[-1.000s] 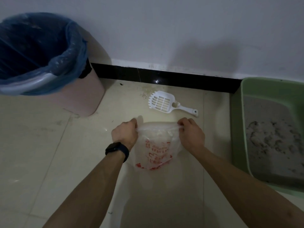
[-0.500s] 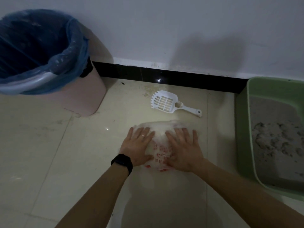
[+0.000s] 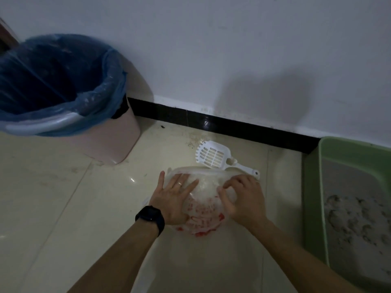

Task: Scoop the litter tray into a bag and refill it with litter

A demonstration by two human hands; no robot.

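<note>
A clear plastic bag (image 3: 204, 210) with red print lies on the tiled floor in front of me. My left hand (image 3: 172, 199) presses flat on its left side, fingers spread and straight. My right hand (image 3: 243, 199) rests on its right side with the fingertips bent onto the plastic near the bag's rim. A white slotted litter scoop (image 3: 215, 158) lies on the floor just beyond the bag, handle pointing right. The green litter tray (image 3: 313, 187) stands at the right, holding grey clumpy litter (image 3: 355, 218).
A pink bin (image 3: 114, 142) lined with a blue bag (image 3: 63, 81) stands at the left by the white wall. A black skirting strip (image 3: 232, 125) runs along the wall's foot. Bare tiles lie to my left and near me.
Both hands went from holding the bag's mouth up to pressing the bag down on the floor. My right fingers have since bent at the rim, and the view has shifted left.
</note>
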